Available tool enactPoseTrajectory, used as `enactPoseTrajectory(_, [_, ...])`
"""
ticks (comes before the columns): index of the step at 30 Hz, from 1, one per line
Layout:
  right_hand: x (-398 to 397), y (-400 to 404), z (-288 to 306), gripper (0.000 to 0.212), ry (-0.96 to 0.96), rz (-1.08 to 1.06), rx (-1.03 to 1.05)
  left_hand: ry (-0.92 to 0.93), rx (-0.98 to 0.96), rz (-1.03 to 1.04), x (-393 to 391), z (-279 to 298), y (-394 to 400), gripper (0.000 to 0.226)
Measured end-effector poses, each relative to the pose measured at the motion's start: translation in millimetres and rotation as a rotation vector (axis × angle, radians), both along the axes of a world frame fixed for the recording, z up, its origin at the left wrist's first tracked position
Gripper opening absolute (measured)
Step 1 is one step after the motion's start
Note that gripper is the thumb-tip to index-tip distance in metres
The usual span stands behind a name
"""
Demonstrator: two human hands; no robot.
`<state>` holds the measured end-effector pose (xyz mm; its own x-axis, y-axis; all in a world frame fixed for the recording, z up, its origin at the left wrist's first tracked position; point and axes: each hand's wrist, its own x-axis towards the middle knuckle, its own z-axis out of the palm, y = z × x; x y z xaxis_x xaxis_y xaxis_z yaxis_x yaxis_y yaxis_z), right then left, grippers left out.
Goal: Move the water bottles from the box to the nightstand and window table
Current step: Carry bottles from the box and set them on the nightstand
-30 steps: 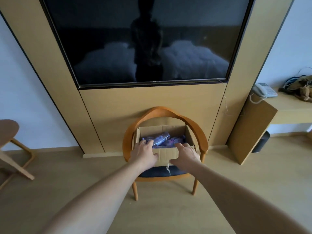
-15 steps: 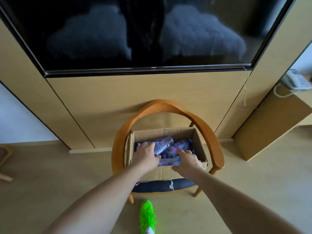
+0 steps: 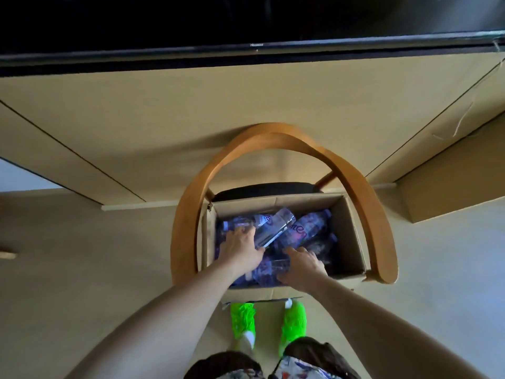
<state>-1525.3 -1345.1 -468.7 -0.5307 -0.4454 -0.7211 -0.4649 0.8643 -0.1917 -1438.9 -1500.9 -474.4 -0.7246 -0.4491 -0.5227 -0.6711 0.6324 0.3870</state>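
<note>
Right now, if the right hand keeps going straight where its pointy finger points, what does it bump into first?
Probably the water bottle with the purple label, lying just ahead of the right hand inside the cardboard box. Depth is hard to judge, so the finger may already be touching it.

You have one view only, from the wide-angle head camera, which looks steeply down and forward from above the chair (image 3: 363, 192), close over the open box (image 3: 352, 236) on its seat. The lower edge takes in your own forearms and green shoes (image 3: 293, 324), while the top edge reaches the bottom bezel of the wall television (image 3: 257, 49). With no second camera, no part of the scene is shared between views.
</note>
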Motion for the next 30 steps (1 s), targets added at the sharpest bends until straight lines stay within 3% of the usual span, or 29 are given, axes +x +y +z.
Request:
enactPoseTrajectory(7, [-23.1,-12.0,-49.2,0.065,-0.140,0.260,0.075,-0.076,0.027,0.103,-23.9,-46.4,4.1,0.074])
enactPoseTrajectory(13, [-43.6,-13.1,-73.8,0.081,-0.247,0.360,0.035,-0.086,0.005,0.126,-48.7,-75.0,12.5,0.077])
enactPoseTrajectory(19, [-56.9,-5.5,-90.8,0.087,-0.345,0.277,-0.009,-0.215,-0.060,0.120,-74.2,-92.1,22.0,0.085])
enactPoseTrajectory(26, [-69.4,-1.9,-91.9,0.076,-0.379,0.187,-0.005,-0.181,0.060,0.166,-70.4,-88.5,7.9,0.059])
enactPoseTrajectory(30, [-80.9,2.6,-84.1,0.076,-0.382,0.173,-0.016,-0.199,0.046,0.167,-62.9,-77.4,3.0,0.056])
